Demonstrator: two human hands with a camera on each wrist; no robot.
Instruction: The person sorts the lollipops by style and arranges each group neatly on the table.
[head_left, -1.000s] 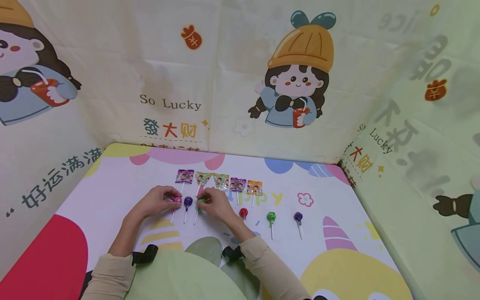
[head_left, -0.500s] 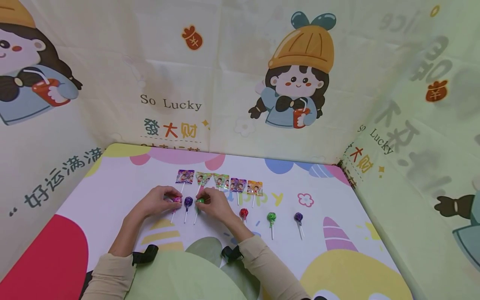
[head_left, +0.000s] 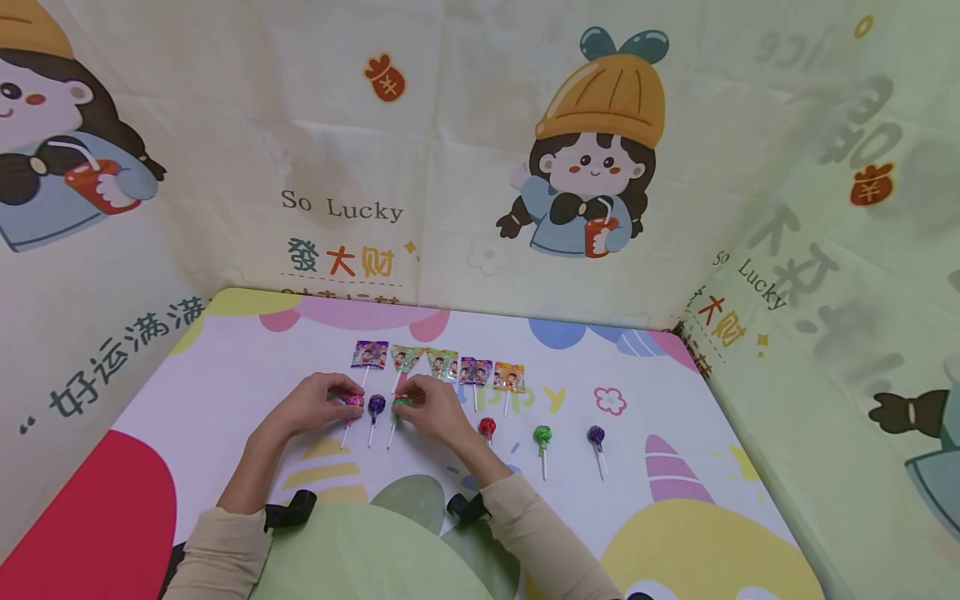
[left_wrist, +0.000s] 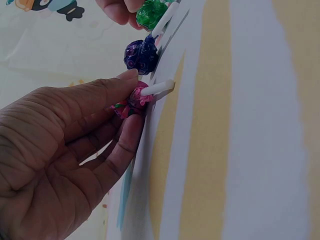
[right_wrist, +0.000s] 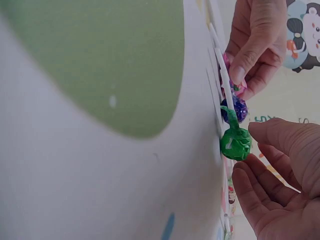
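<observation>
Presently I record the left hand (head_left: 311,404) pinching a pink lollipop (left_wrist: 134,102) and the right hand (head_left: 431,410) pinching a green lollipop (right_wrist: 236,145), both at the printed tabletop (head_left: 247,358), a purple lollipop (head_left: 377,405) lying between them.

Three lollipops (head_left: 377,403) on the table (head_left: 240,362) before five bagged lollipops (head_left: 442,363), three other lollipops (head_left: 543,435) to the right

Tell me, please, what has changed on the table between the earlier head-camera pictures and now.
Nothing has visibly moved, and nothing was taken hold of or let go. The left hand stays at the pink lollipop and the right hand at the green lollipop, with a purple lollipop between them. The five flat-wrapped lollipops behind and three round lollipops to the right lie as before.
</observation>
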